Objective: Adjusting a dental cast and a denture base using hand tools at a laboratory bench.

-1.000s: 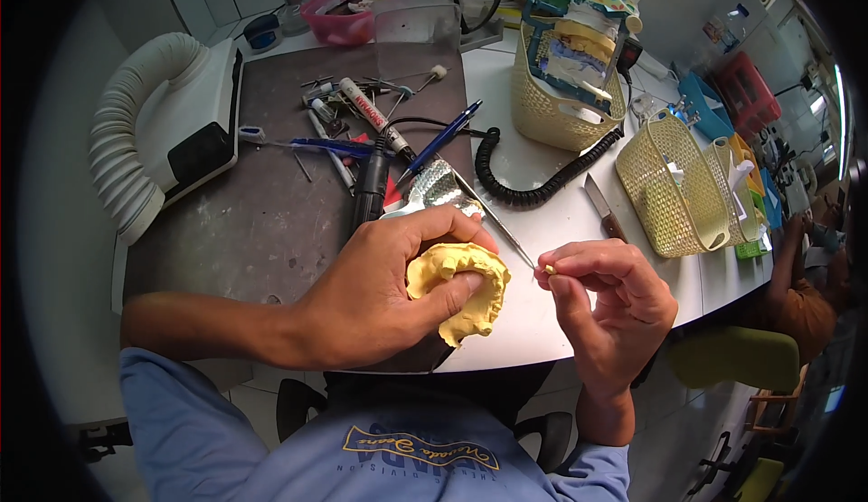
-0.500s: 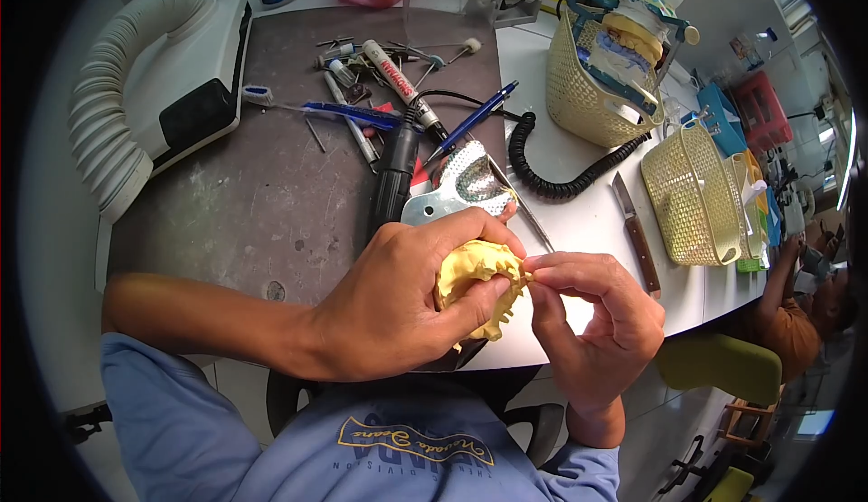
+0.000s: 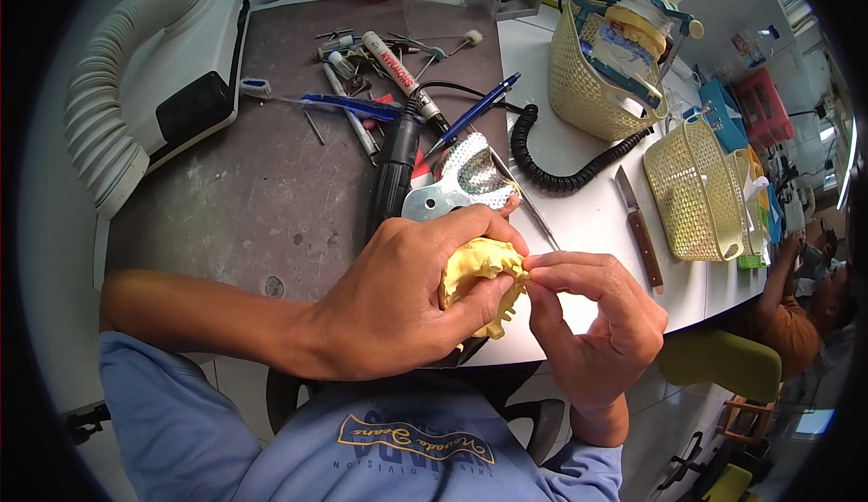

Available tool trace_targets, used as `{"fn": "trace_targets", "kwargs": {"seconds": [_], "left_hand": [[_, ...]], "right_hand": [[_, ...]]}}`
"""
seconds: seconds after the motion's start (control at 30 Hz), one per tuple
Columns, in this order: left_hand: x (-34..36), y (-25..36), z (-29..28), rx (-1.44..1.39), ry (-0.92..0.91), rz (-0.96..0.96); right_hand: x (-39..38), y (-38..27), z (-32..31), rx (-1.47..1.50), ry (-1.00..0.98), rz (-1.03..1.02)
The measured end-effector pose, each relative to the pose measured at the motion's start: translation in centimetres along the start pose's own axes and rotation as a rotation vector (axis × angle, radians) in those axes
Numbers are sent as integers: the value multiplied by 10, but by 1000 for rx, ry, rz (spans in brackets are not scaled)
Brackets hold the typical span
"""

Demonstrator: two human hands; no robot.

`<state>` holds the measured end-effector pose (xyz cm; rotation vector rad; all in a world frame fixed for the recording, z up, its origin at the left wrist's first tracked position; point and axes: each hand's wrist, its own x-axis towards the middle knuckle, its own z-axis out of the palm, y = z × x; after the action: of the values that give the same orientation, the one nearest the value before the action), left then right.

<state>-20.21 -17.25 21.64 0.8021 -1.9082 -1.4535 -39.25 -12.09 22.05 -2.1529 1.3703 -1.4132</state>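
Observation:
A yellow plaster dental cast [image 3: 469, 259] is gripped in my left hand [image 3: 389, 299], thumb across its inner side and fingers around the far side. Its tooth row faces right. My right hand [image 3: 604, 321] pinches thumb and forefinger at the cast's right edge; whatever lies between those fingertips is too small and covered to make out. Just beyond my left hand lies a perforated metal impression tray [image 3: 425, 202], with a black handpiece [image 3: 393, 177] beside it. A thin metal instrument [image 3: 536, 213] rests to the right of the tray.
A wooden-handled knife [image 3: 643, 244] lies at right, near cream baskets [image 3: 692, 199]; the farther basket [image 3: 588, 95] holds an articulator with casts [image 3: 633, 37]. Pens, a marker [image 3: 391, 59] and small burs cover the dark board [image 3: 217, 222]. A white hose unit [image 3: 99, 95] stands left. Another person [image 3: 787, 321] sits far right.
Both hands stay at the cast, with only a slight shift of the cast and of the right fingertips against its edge. The view has moved a little.

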Motion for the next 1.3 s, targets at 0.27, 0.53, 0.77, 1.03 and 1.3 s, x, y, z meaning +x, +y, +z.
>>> {"fn": "trace_targets", "kwargs": {"seconds": [0.27, 0.53, 0.77, 1.03, 1.3], "left_hand": [[-1, -1, 0, -3, 6, 7], [-1, 0, 1, 19, 8, 17], [-2, -2, 1, 31, 18, 22], [-3, -5, 3, 62, 45, 128], [-4, -8, 5, 108, 101, 286]], "right_hand": [[2, -2, -1, -23, -20, -11], [3, -4, -2, -43, -37, -14], [2, -4, -3, -59, -45, -13], [-3, -5, -1, -68, -19, -57], [-10, -8, 0, -67, 2, -58]]}}
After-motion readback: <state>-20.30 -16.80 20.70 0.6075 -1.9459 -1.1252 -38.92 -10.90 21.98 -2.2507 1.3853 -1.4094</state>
